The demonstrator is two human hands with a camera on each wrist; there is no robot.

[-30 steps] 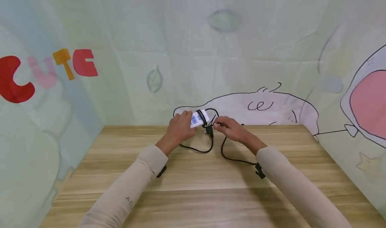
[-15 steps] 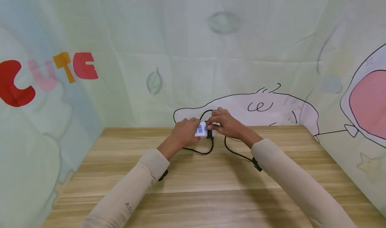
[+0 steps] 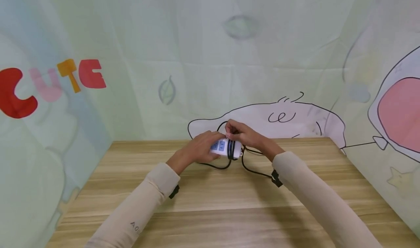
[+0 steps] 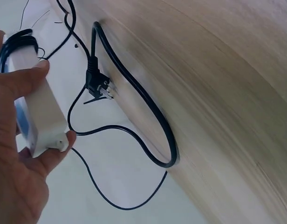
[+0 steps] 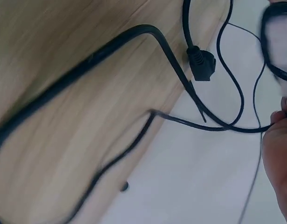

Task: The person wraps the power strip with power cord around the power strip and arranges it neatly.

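A white power strip [image 3: 223, 146] with blue socket faces is held up over the far part of the table. My left hand [image 3: 201, 146] grips its left end, with the thumb along one side in the left wrist view. Black power cord [image 3: 231, 149] is wound in several turns around the strip's right end. At the strip's upper edge, my right hand [image 3: 244, 135] pinches the cord; in the right wrist view the cord runs into its fingers [image 5: 277, 140]. The black plug [image 4: 97, 84] hangs below the strip in the left wrist view and is hidden in the head view.
Loose loops of cord [image 4: 153, 107] hang over the wooden table [image 3: 210, 219]. A printed fabric backdrop [image 3: 147, 95] stands behind the table's far edge and along both sides. A dark strap piece [image 3: 276, 178] sits under the right cuff.
My right hand has moved from the strip's right side over to its upper edge, carrying the cord. The strip has shifted right and slightly down, and its right end now tilts downward.
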